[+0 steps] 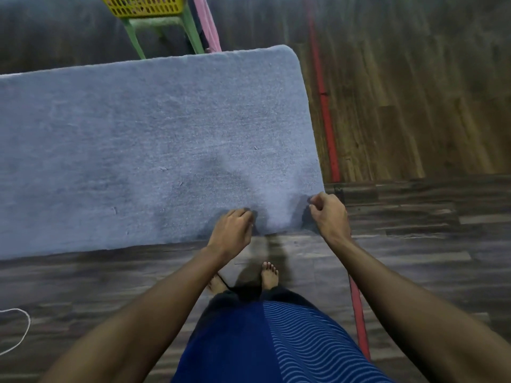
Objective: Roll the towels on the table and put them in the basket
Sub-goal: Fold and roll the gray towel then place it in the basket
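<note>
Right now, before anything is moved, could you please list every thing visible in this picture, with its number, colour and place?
cloth: one, grey-blue, spread flat, centre and left.
basket: one, yellow, top edge, on the stool.
stool: one, pale green, behind the cloth.
fabric: one, pink, hanging beside the stool.
strip: one, red, on the wooden floor, right of the cloth.
cord: one, white, on the floor, lower left.
feet: two, bare, on the floor.
hands: left hand and right hand, fingers curled at the cloth's near edge; whether they hold it, I cannot tell.
</note>
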